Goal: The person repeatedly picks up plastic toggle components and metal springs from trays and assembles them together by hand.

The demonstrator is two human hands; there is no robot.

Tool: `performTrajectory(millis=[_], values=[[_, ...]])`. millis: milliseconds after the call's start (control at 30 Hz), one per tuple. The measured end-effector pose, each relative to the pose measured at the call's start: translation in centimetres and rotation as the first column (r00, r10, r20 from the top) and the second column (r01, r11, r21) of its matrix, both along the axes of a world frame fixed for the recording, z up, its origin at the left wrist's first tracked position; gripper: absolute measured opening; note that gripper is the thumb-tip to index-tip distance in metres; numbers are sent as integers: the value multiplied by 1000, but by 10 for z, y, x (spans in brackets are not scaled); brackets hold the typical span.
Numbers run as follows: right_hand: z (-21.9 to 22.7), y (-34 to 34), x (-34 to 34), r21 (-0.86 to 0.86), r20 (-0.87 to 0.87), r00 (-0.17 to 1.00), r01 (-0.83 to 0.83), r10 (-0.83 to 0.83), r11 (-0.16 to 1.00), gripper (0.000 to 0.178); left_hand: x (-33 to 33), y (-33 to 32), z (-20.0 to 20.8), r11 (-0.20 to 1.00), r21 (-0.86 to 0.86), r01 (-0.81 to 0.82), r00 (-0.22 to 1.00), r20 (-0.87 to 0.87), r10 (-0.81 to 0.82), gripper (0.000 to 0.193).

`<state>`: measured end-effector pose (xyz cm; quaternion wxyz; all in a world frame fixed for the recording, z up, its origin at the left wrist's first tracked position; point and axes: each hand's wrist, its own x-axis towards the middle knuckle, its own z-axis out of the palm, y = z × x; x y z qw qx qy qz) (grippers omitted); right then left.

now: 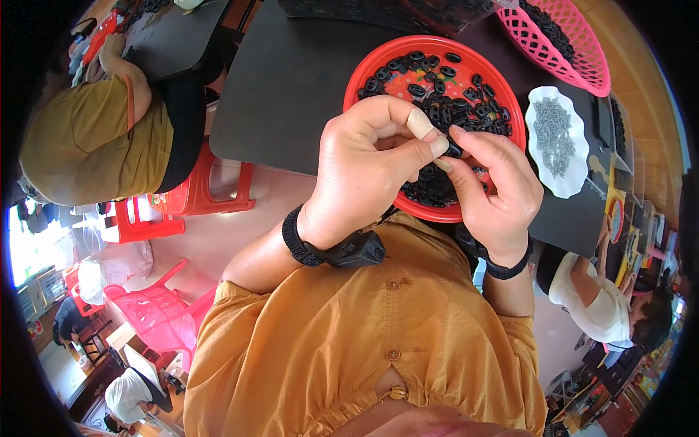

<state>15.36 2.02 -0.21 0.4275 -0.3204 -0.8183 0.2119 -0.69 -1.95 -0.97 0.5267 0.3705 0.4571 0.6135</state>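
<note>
Over a round red tray [516,120], my two hands meet at the fingertips. My right hand [502,182] pinches a small black plastic cord lock [453,150] between thumb and fingers. The thumb and forefinger of my left hand [368,164] are pressed together right against that piece, and a beige bandage wraps the forefinger. Whatever the left fingertips hold is too small or hidden. Many loose black oval pieces [448,71] with two holes lie in the tray below, partly covered by my hands.
A white wavy-edged dish [575,177] of small grey metal springs stands right of the tray on the dark table [277,95]. Behind it sits a pink mesh basket [598,76] of black parts. A co-worker [102,142] sits at left; red stools [211,182] stand nearby.
</note>
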Motion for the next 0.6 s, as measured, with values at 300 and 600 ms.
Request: performTrajectory(millis=[300, 600], values=[[-5, 4, 1, 86, 59, 998, -35, 30, 996, 29, 0, 2, -2, 1000, 16, 18, 999, -38, -18, 12], [20, 26, 29, -19, 153, 984, 95, -91, 995, 24, 3, 8, 0, 986, -96, 135, 988, -56, -141, 9]])
